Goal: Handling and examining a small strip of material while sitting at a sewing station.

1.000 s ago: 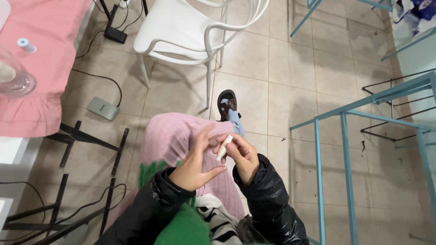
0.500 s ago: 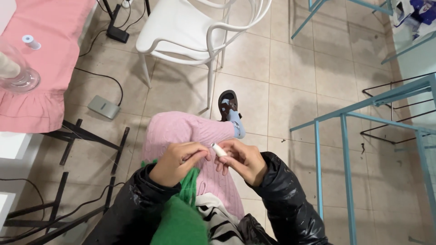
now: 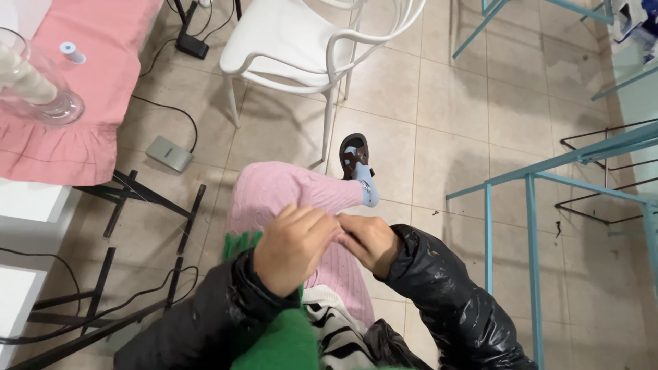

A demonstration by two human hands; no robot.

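Grip: my left hand (image 3: 296,248) is curled shut, knuckles up, fingertips pressed against my right hand (image 3: 367,240), also closed. Whether either pinches anything I cannot tell; the fingers cover the spot where they meet.

Small white piece: a second ago it showed between my fingertips, half a second ago only its tip. Now it is not in view, most likely inside the closed fingers, if it is there at all.

Change: the left hand has rolled over the right, and both have drawn tight together above the pink trouser leg (image 3: 288,195).

Meaning: I judge the work has moved to a close, fiddly stage done by feel.

Around the hands: black jacket sleeves (image 3: 449,301), a green cuff (image 3: 240,243) by the left wrist, striped cloth (image 3: 336,329) in my lap.

Further out: brown sandal (image 3: 354,156) on the tiled floor (image 3: 439,103), white chair (image 3: 295,41) beyond it, teal frame (image 3: 528,205) to my right, pink-draped table (image 3: 75,75) with a glass vase (image 3: 31,82) and a small spool (image 3: 70,52) to my left.

Cut off: vase top, chair back, my lower body.
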